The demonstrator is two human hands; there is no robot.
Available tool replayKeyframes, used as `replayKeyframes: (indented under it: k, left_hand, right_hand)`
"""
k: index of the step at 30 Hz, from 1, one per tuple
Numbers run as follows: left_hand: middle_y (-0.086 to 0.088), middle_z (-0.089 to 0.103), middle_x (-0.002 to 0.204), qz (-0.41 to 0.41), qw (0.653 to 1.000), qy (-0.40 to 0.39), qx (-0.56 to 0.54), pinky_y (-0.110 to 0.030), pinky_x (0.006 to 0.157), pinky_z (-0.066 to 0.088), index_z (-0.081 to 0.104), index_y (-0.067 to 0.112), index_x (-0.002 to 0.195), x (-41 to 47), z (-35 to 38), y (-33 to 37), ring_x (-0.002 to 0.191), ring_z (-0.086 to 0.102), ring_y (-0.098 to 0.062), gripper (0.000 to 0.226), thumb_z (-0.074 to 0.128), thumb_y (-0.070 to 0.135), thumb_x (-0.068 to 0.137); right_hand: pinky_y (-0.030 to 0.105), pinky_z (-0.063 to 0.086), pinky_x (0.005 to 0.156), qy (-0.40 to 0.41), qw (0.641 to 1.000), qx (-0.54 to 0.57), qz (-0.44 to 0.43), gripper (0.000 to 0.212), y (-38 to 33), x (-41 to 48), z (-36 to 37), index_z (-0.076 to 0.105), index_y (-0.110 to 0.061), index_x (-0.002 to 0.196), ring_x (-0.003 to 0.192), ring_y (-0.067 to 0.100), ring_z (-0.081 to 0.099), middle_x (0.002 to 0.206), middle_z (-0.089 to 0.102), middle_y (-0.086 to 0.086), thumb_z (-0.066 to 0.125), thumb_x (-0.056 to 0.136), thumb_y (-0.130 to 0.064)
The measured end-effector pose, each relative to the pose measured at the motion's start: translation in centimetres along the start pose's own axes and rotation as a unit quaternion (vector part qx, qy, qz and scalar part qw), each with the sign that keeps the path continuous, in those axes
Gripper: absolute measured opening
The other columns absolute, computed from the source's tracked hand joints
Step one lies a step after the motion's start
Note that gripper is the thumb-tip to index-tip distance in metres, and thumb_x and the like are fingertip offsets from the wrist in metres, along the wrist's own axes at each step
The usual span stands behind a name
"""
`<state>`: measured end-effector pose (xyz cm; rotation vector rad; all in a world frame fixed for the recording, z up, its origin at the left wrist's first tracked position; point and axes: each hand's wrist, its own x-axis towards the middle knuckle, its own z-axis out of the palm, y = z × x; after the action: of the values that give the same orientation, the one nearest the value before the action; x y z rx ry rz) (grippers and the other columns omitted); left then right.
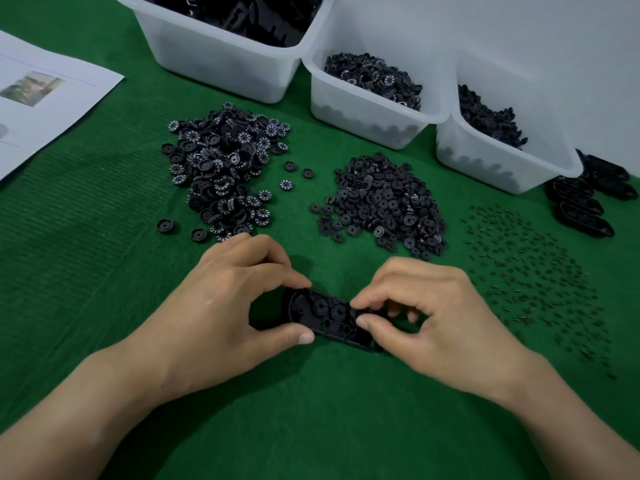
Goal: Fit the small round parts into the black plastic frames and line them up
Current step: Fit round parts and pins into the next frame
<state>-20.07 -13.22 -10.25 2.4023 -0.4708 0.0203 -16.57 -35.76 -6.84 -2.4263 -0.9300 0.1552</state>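
Holding the oblong black plastic frame (325,315) at the middle of the green felt desk (311,410): left hand (214,306) has its grip pinched on the rounded end, right hand (440,317) pinches the other end. Piles of small round numbered wheels (221,168) and plain black discs (381,202) sit behind.

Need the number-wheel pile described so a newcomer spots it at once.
Start at the biggest white bin at the back of the green mat. Directly in front of it lies the numbered-wheel pile, the left of two black heaps. Unlike the plain disc pile to its right, its discs carry white digits.
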Motion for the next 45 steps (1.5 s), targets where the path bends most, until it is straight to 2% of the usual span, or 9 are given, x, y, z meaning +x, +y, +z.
replayKeyframes:
  k: [4,8,14,20,25,34,38,42,45]
  left_hand:
    - [0.012,0.051,0.095,0.000,1.000,-0.005,-0.002,-0.020,0.085,0.034,0.067,0.028,0.103,0.0,-0.1,0.1,0.092,0.049,-0.008,0.052,0.053,0.064,0.069]
    - [0.011,0.052,0.095,-0.001,1.000,-0.005,0.000,-0.020,0.085,0.034,0.067,0.028,0.102,0.0,-0.1,0.2,0.092,0.050,-0.008,0.051,0.052,0.064,0.069]
    - [0.009,0.053,0.094,0.001,1.000,-0.005,0.002,-0.019,0.085,0.034,0.068,0.028,0.101,0.1,-0.2,0.2,0.091,0.050,-0.009,0.051,0.054,0.063,0.067]
    - [0.011,0.052,0.094,0.011,0.999,-0.024,0.023,-0.023,0.083,0.034,0.067,0.031,0.104,0.2,0.0,0.8,0.090,0.048,-0.010,0.053,0.063,0.067,0.065]
    - [0.018,0.047,0.096,0.041,0.998,-0.053,-0.002,-0.012,0.081,0.035,0.065,0.032,0.106,1.0,2.0,3.3,0.092,0.044,-0.002,0.051,0.054,0.063,0.067]
    - [0.027,0.037,0.097,0.083,0.989,-0.104,-0.056,-0.003,0.089,0.023,0.058,0.037,0.113,3.3,8.1,9.9,0.101,0.035,0.005,0.065,0.037,0.073,0.064]
    - [0.027,0.035,0.095,0.075,0.990,-0.101,-0.056,-0.006,0.090,0.025,0.057,0.039,0.111,4.3,10.4,12.4,0.101,0.034,0.004,0.063,0.038,0.075,0.063]
    - [0.023,0.041,0.090,0.068,0.994,-0.076,-0.030,-0.020,0.090,0.031,0.062,0.034,0.102,5.2,12.3,14.5,0.092,0.039,-0.001,0.046,0.056,0.066,0.069]
    - [0.015,0.048,0.083,0.062,0.997,-0.047,-0.006,-0.025,0.078,0.040,0.067,0.027,0.093,5.1,13.0,14.9,0.082,0.049,-0.007,0.045,0.058,0.060,0.064]
  right_hand:
    - [0.026,0.051,0.059,0.019,0.999,-0.025,-0.027,0.009,0.0,-0.5,0.1,0.073,-0.016,0.084,0.068,0.007,0.060,0.078,0.063,-0.007,0.067,0.078,-0.018]
    - [0.032,0.051,0.055,0.024,0.997,-0.060,-0.050,0.008,-0.1,-0.8,0.4,0.073,-0.014,0.084,0.064,0.013,0.059,0.078,0.062,-0.004,0.067,0.079,-0.017]
    - [0.018,0.049,0.061,0.025,0.999,0.032,0.003,0.018,0.2,-0.9,-0.1,0.072,-0.017,0.093,0.071,0.005,0.060,0.081,0.064,-0.010,0.062,0.080,-0.010]
    - [0.012,0.046,0.057,0.147,0.979,0.106,0.092,0.029,1.5,-2.1,-2.0,0.069,-0.025,0.086,0.068,0.007,0.061,0.078,0.067,-0.010,0.058,0.084,0.003]
    - [0.010,0.046,0.053,0.225,0.951,0.124,0.174,0.034,4.8,-5.7,-5.6,0.067,-0.030,0.082,0.060,0.005,0.062,0.081,0.070,-0.010,0.058,0.084,0.002]
    - [0.014,0.049,0.054,0.226,0.935,0.129,0.242,0.025,9.0,-12.9,-8.4,0.068,-0.028,0.082,0.060,0.010,0.062,0.074,0.069,0.001,0.066,0.079,-0.003]
    - [0.030,0.052,0.057,0.207,0.935,0.091,0.275,0.019,10.0,-14.5,-8.5,0.071,-0.025,0.078,0.062,0.023,0.059,0.070,0.067,0.002,0.070,0.077,-0.006]
    - [0.008,0.041,0.054,0.150,0.963,0.020,0.224,0.013,9.2,-13.6,-7.2,0.074,-0.022,0.078,0.060,-0.002,0.054,0.067,0.060,-0.013,0.073,0.075,-0.009]
    - [0.005,0.035,0.058,0.111,0.974,-0.052,0.190,0.006,8.7,-12.3,-6.1,0.075,-0.019,0.083,0.062,-0.007,0.050,0.069,0.054,-0.018,0.072,0.078,-0.018]
